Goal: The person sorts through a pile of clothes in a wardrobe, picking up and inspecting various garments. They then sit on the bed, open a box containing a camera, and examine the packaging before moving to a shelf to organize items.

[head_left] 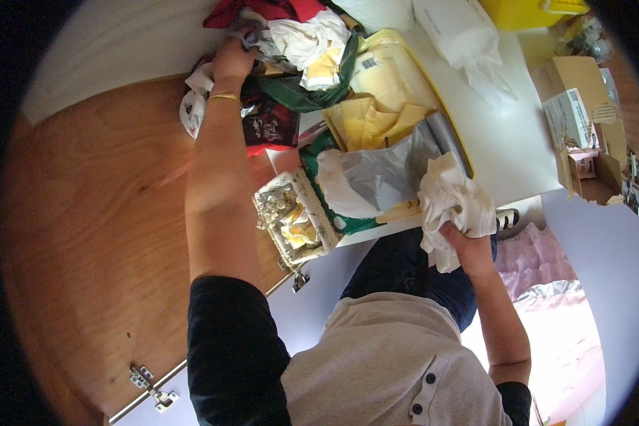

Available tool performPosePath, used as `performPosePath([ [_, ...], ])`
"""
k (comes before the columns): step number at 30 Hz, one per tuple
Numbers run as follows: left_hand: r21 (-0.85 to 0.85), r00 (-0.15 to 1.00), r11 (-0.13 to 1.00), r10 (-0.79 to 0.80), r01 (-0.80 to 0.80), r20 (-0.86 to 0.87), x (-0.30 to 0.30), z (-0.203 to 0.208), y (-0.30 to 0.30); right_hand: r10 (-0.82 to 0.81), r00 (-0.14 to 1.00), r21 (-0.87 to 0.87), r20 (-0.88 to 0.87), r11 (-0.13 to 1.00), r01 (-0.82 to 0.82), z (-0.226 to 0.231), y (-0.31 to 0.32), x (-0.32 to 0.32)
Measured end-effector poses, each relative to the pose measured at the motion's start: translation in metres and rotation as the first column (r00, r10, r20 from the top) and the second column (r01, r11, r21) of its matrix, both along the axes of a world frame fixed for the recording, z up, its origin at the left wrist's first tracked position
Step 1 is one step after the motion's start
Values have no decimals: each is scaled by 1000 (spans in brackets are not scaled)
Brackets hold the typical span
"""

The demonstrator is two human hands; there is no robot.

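Observation:
My right hand [470, 250] is closed around a bunched white cloth [456, 202], held up in front of the shelf's near edge. At the far left my left arm stretches out, and my left hand [234, 59] reaches into a heap beside the wooden door. Its fingers are curled at something greyish, which they partly hide. Right beside this hand lie a crumpled white cloth [309, 39], a red cloth [291, 7] and a dark green bag [309, 92]. Under the left wrist are a white plastic bag [192, 110] and a dark red printed bag [271, 129].
A yellow-rimmed tray [467, 153] holds yellow packs [380, 78] and a grey plastic bag [387, 174]. A small decorated basket [326, 227] sits near the shelf edge. Rightward are a white plastic bag [458, 32], a yellow bin [525, 11] and an open cardboard box [607, 177]. The wooden door [113, 213] stands at left.

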State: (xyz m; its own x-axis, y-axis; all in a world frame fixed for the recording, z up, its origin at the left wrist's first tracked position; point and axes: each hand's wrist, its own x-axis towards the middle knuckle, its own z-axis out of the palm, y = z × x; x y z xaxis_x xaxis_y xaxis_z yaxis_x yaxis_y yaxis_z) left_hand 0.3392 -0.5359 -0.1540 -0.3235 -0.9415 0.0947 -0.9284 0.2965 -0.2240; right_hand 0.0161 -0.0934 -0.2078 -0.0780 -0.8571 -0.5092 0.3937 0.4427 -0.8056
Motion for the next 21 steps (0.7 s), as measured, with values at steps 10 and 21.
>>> performPosePath([
  [10, 275, 988, 960, 14, -56, 152, -11, 12, 28, -19, 999, 8, 33, 1000, 19, -1, -3, -1],
  [21, 571, 987, 807, -154, 151, -43, -29, 26, 80, -33, 995, 10, 96, 999, 32, 2, -3, 2],
])
